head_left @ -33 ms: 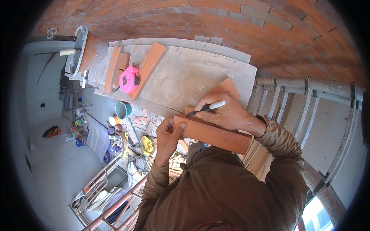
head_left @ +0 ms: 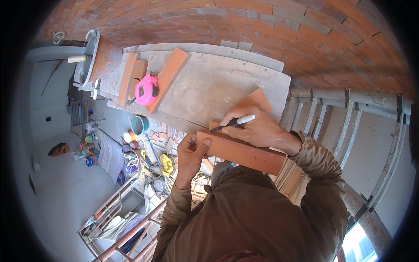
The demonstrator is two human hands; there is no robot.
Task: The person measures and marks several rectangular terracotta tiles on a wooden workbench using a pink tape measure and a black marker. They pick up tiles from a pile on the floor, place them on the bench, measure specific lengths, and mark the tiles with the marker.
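Observation:
My left hand (head_left: 190,157) is closed on the left end of a flat orange brick tile (head_left: 246,154), its thumb lying on the face toward me. A marker pen (head_left: 246,118) with a white end and dark front is pinched in my right hand (head_left: 261,130). Its tip points at the tile's upper edge near the left end; I cannot tell whether it touches. Behind my right hand another orange tile piece (head_left: 262,99) lies partly hidden on the plank platform (head_left: 209,83). Farther left, a pink tape measure (head_left: 146,90) rests against a long tile strip (head_left: 169,78).
A brick wall (head_left: 262,26) rises behind the platform. At its left end, a rusty bucket (head_left: 107,59) stands beside more tile strips (head_left: 127,78). Scaffold rails (head_left: 379,174) run along the right. Far below are a teal bucket (head_left: 139,125) and scattered rubble (head_left: 165,139).

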